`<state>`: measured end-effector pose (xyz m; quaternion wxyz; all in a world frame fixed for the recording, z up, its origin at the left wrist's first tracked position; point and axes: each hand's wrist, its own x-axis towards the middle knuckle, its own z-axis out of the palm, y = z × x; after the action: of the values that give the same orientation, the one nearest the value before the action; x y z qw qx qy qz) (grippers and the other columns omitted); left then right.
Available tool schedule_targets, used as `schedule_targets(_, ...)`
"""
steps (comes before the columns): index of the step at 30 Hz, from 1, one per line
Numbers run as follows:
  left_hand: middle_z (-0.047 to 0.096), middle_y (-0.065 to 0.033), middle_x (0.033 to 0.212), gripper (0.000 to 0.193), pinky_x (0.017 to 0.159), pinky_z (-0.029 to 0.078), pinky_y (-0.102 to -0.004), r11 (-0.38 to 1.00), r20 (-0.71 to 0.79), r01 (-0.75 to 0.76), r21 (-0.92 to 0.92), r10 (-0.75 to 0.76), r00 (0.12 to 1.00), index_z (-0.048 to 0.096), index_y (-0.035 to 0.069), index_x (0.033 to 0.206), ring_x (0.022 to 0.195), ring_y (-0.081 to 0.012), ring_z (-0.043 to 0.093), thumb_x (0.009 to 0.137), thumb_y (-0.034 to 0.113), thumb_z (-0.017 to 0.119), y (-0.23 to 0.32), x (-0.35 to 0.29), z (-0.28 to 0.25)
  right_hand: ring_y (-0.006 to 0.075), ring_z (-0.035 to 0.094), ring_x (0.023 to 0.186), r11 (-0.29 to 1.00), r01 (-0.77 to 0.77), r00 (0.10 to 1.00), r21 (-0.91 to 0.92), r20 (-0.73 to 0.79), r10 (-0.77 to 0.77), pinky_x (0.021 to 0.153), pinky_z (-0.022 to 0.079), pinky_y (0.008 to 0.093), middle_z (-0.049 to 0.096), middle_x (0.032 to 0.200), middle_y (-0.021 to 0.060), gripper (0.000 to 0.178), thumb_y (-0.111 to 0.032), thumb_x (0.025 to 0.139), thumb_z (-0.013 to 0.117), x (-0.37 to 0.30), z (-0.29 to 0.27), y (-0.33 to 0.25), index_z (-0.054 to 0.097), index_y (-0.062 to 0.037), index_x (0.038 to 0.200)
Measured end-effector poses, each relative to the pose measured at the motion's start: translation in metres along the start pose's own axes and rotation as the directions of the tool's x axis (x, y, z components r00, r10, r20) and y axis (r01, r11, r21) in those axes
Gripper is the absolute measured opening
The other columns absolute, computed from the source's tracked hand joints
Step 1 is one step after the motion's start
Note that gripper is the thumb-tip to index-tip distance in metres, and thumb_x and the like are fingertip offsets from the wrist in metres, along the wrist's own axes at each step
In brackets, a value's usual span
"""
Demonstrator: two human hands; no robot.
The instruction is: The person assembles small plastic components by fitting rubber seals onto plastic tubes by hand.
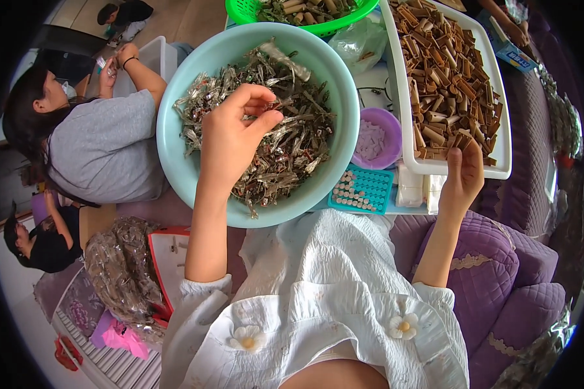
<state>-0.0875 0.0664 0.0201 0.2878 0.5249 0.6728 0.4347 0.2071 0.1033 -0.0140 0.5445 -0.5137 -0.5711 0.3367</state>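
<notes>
My left hand (235,135) hangs over a large pale turquoise basin (169,149) with its fingers curled toward the thumb. Whatever those fingertips hold, if anything, is too small to make out. Heaped in the basin are crinkled clear wrapped strips (279,152) with reddish and dark bits inside. At the near right corner of a white tray (441,167), my right hand (466,170) pinches a small brown rolled piece (459,140). The tray is filled with many similar brown pieces (448,78), short and tube-like or curved.
Between basin and tray stand a purple bowl (396,139) of white bits and a teal grid tray (384,201) with small round pale pieces. A green basket (331,27) is behind. A person in grey (107,146) sits at left. Purple quilted cushions (477,259) lie at right.
</notes>
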Motion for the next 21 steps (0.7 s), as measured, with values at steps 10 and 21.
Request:
schedule_targets(10,0.055,-0.0075,0.084,0.019,0.068,0.047,-0.0212,0.771,0.036,-0.038,-0.636,0.079,0.996,0.054,-0.002,0.091,0.075,-0.0114,0.055,0.072,-0.003,0.060,0.056,-0.052,0.023,0.0196,0.056,0.067,0.961,0.116,0.930,0.252,0.313,-0.195,0.060,0.044,0.0259,0.055,0.077,0.0121,0.022,0.005,0.075,0.052,-0.028,0.094,-0.082,0.053,0.0011,0.096)
schedule_targets(21,0.055,-0.0059,0.086,0.029,0.066,0.047,-0.0213,0.767,0.013,0.041,-0.641,-0.042,0.999,0.051,0.000,0.100,0.074,-0.0095,0.056,0.073,0.001,0.061,0.030,-0.061,0.043,0.0062,0.046,0.045,0.902,-0.385,0.878,0.197,0.381,0.291,0.041,0.035,0.0195,0.051,0.073,0.0054,0.018,-0.002,0.081,0.050,-0.064,0.096,-0.070,0.053,0.0000,0.098)
